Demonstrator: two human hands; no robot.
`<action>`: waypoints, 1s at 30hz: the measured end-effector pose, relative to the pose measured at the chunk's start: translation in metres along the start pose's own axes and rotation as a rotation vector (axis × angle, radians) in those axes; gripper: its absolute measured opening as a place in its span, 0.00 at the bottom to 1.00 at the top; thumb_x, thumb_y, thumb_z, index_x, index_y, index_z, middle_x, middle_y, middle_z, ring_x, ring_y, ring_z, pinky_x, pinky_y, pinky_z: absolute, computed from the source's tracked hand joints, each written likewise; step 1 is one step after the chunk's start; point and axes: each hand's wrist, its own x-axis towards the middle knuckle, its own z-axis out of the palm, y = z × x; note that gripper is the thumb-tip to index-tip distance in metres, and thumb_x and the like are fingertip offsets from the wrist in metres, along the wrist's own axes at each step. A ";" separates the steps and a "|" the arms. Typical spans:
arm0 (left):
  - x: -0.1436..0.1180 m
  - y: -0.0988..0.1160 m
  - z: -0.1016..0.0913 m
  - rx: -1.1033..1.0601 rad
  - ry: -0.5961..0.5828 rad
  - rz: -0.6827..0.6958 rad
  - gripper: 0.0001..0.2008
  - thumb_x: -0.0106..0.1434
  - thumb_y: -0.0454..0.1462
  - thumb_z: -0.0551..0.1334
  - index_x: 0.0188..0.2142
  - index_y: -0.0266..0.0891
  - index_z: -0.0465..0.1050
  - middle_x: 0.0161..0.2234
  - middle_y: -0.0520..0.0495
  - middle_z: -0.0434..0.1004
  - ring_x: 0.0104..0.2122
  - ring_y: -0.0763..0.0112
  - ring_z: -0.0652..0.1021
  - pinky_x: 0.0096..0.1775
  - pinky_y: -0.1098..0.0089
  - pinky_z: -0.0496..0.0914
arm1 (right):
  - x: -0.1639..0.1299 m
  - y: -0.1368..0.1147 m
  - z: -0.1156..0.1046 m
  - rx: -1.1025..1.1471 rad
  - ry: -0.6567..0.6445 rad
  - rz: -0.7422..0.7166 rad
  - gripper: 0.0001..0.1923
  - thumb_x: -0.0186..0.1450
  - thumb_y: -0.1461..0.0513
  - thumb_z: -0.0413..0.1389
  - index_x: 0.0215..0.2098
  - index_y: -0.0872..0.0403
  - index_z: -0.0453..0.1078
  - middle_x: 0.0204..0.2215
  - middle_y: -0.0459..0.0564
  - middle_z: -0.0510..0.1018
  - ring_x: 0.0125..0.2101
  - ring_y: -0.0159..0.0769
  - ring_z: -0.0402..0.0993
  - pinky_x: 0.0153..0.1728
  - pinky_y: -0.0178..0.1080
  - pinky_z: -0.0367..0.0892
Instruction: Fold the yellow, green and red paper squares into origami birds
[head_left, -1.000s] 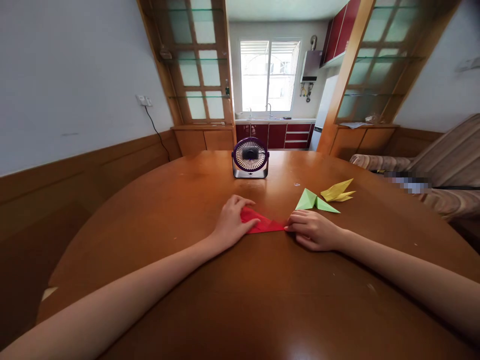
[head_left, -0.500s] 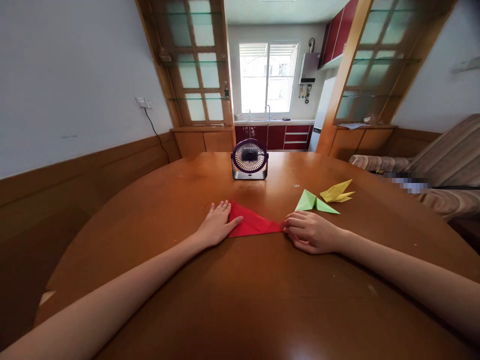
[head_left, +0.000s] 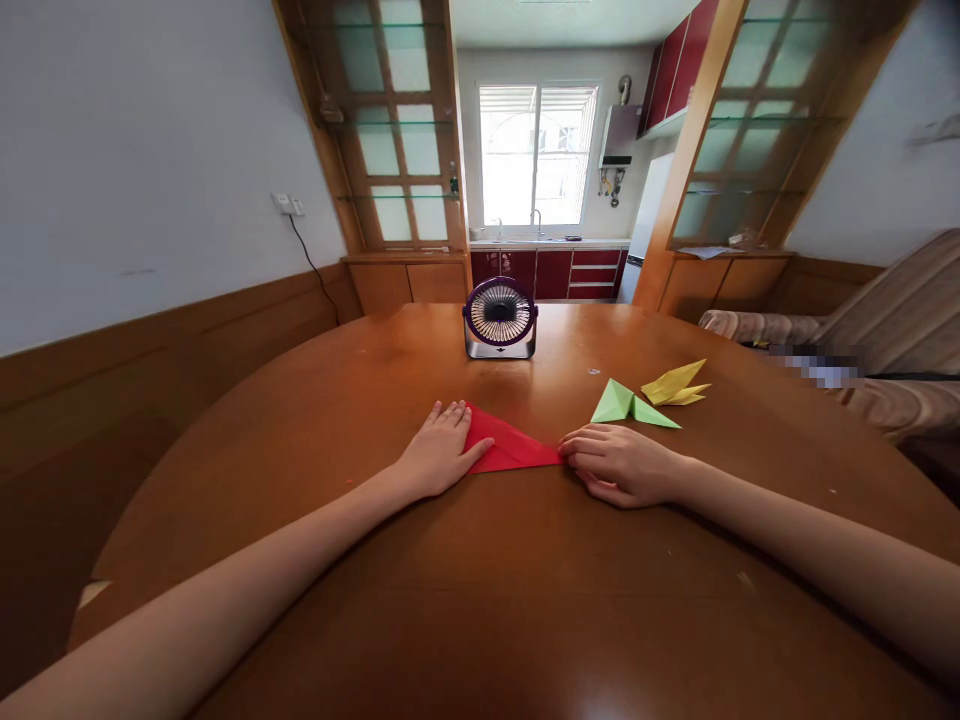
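Observation:
A red sheet of paper [head_left: 510,445], folded into a triangle, lies flat on the wooden table between my hands. My left hand [head_left: 442,450] rests flat over its left end, fingers stretched out and thumb lying on the red surface. At the pointed right end, my right hand [head_left: 622,465] has its fingers curled and pinched on the paper's tip. Just beyond my right hand sits a light green folded paper [head_left: 619,402], with a yellow folded paper [head_left: 675,384] behind it to the right.
A small purple desk fan [head_left: 500,315] stands toward the far side of the round wooden table [head_left: 480,580]. To the right of the table is a striped sofa [head_left: 892,330]. A tiny pale scrap [head_left: 593,371] lies behind the green paper.
My left hand has slid slightly to the right over the red paper, covering more of its left end. My right hand's fingertips have shifted a little leftward at the tip.

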 end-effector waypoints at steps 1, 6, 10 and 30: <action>0.000 0.000 0.000 0.004 0.002 -0.003 0.40 0.68 0.55 0.43 0.63 0.21 0.56 0.65 0.29 0.51 0.66 0.54 0.55 0.66 0.56 0.44 | 0.000 0.000 0.000 0.000 -0.003 -0.002 0.10 0.67 0.66 0.47 0.43 0.56 0.68 0.41 0.58 0.75 0.46 0.41 0.71 0.44 0.44 0.69; 0.001 0.002 0.000 -0.006 0.050 0.038 0.36 0.68 0.53 0.45 0.63 0.25 0.59 0.64 0.31 0.54 0.65 0.54 0.57 0.66 0.54 0.46 | 0.000 0.002 0.001 -0.001 0.007 -0.029 0.10 0.68 0.65 0.47 0.42 0.56 0.69 0.39 0.57 0.75 0.42 0.40 0.71 0.43 0.43 0.68; 0.001 0.011 0.002 -0.031 0.034 0.072 0.31 0.69 0.46 0.44 0.63 0.27 0.59 0.64 0.33 0.55 0.65 0.55 0.57 0.65 0.55 0.49 | 0.002 0.002 0.002 -0.006 0.022 -0.022 0.11 0.69 0.64 0.46 0.43 0.56 0.70 0.37 0.57 0.75 0.40 0.39 0.71 0.41 0.43 0.68; 0.003 0.018 -0.003 -0.169 -0.069 0.075 0.54 0.58 0.65 0.51 0.67 0.24 0.43 0.68 0.29 0.40 0.67 0.48 0.44 0.65 0.53 0.43 | 0.042 -0.030 0.004 0.139 0.097 0.052 0.11 0.65 0.66 0.49 0.36 0.57 0.73 0.30 0.53 0.73 0.33 0.37 0.68 0.42 0.43 0.66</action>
